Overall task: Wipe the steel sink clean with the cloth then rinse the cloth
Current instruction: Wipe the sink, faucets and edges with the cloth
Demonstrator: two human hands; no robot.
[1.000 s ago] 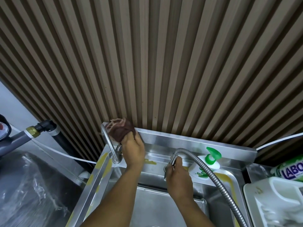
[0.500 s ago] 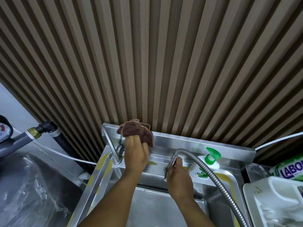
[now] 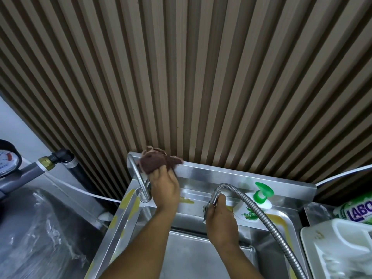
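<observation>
The steel sink point(image 3: 231, 174) stands against a slatted wall, its basin partly hidden by my forearms. My left hand point(image 3: 165, 186) holds a dark brown cloth point(image 3: 155, 162) against the top left end of the sink's back splash, beside the curved tap point(image 3: 138, 178). My right hand point(image 3: 219, 216) grips the head of the spray hose point(image 3: 261, 210) at the back ledge, just left of the soap bottle.
A white soap bottle with a green pump point(image 3: 255, 204) sits on the back right ledge. A white plastic jug point(image 3: 342, 252) and a green packet point(image 3: 358, 210) stand to the right. Left are a grey pipe point(image 3: 30, 174), a gauge point(image 3: 6, 160) and plastic wrap point(image 3: 40, 228).
My left hand swept the cloth right along the back splash top, then back left toward the tap. My right hand stayed on the sprayer.
</observation>
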